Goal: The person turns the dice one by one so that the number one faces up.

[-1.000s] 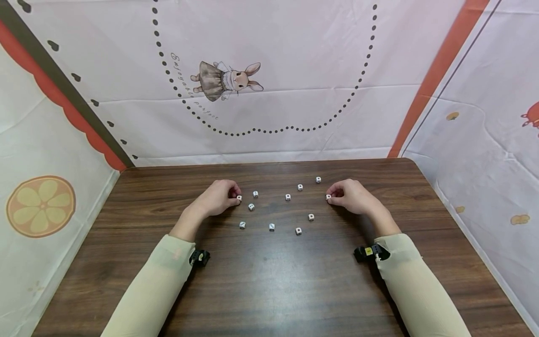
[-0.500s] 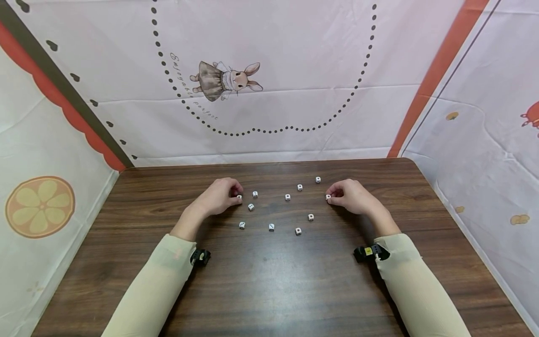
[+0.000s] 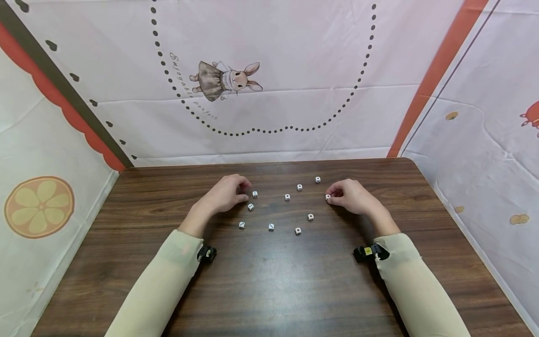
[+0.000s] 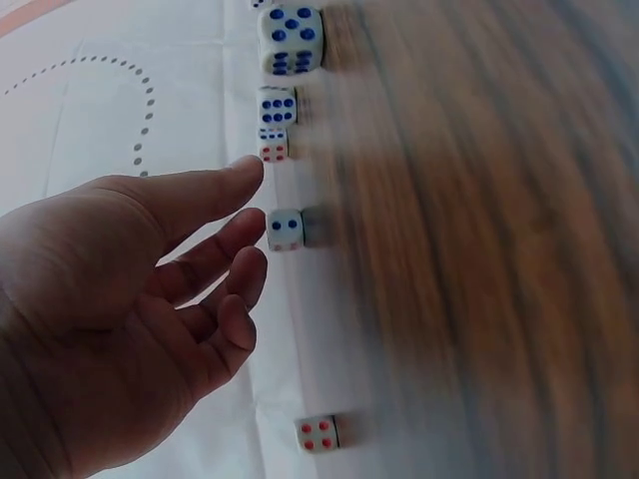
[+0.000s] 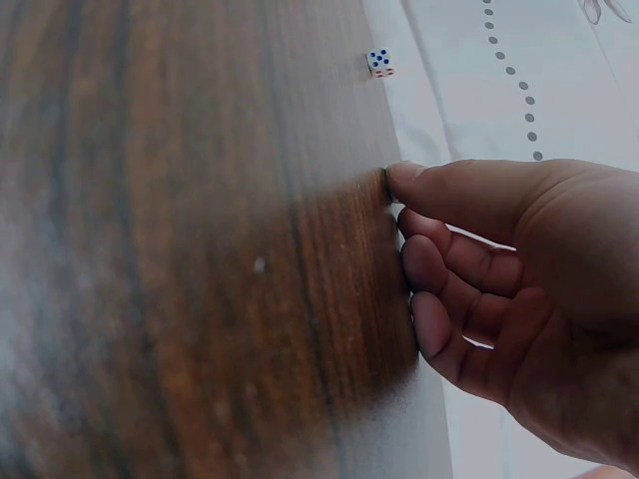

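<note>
My left hand (image 3: 227, 193) is over the table's left half, its thumb and fingers parted and holding nothing. Just off its fingertips sits a white die (image 3: 254, 194), which shows two blue pips in the left wrist view; another die (image 3: 251, 207) lies slightly nearer to me. Below the fingers in the left wrist view is a die with red pips (image 4: 318, 434). My right hand (image 3: 353, 196) pinches a white die (image 3: 327, 197) between thumb and fingers at the right of the group. The right wrist view hides nearly all of that die behind the thumb.
Several more dice are scattered between the hands, among them a die (image 3: 287, 197) in the middle, a far die (image 3: 317, 179) and a near die (image 3: 298, 231). The brown wooden table (image 3: 269, 290) ends at a printed cloth (image 3: 294, 93).
My left hand has let go of the die it pinched and moved right, fingers parting, to beside another die. The released die is hidden from the head view. My right hand stays put.
</note>
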Action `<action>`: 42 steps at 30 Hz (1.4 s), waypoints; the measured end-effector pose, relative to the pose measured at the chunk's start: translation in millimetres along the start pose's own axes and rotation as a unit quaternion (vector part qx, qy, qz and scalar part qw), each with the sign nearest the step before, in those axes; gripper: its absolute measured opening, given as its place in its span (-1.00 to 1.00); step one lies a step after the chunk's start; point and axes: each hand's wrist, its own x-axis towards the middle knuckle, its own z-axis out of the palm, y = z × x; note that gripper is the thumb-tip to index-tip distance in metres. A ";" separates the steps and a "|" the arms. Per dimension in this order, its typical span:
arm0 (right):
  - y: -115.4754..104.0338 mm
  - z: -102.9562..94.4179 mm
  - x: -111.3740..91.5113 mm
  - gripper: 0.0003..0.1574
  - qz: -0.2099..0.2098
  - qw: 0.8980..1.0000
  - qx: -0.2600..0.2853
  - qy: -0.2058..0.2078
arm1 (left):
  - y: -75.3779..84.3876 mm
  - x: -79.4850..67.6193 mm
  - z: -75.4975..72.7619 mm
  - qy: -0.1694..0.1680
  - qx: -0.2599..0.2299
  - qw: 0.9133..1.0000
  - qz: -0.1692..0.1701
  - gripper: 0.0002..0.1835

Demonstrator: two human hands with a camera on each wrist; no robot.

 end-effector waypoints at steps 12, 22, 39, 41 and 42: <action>-2.1 -0.8 1.5 -0.89 -0.003 1.000 0.001 -0.004 | 5.8 18.2 9.2 -0.020 0.017 1.000 -0.002 -0.80; -2.5 -2.0 2.4 -0.89 0.002 1.000 0.004 -0.004 | 6.1 21.6 10.2 -0.021 0.026 0.999 0.008 -0.88; 0.4 -0.3 0.8 -0.89 0.000 1.000 0.001 -0.004 | 8.2 19.9 11.5 -0.021 0.010 1.000 0.011 -0.94; 0.7 -0.4 0.5 -0.89 0.000 1.000 0.000 -0.003 | 7.5 19.2 10.5 -0.016 0.002 1.000 0.007 -0.94; 0.7 -0.5 0.2 -0.89 0.000 1.000 0.001 -0.003 | 6.9 19.1 10.2 -0.014 -0.001 1.000 0.008 -0.94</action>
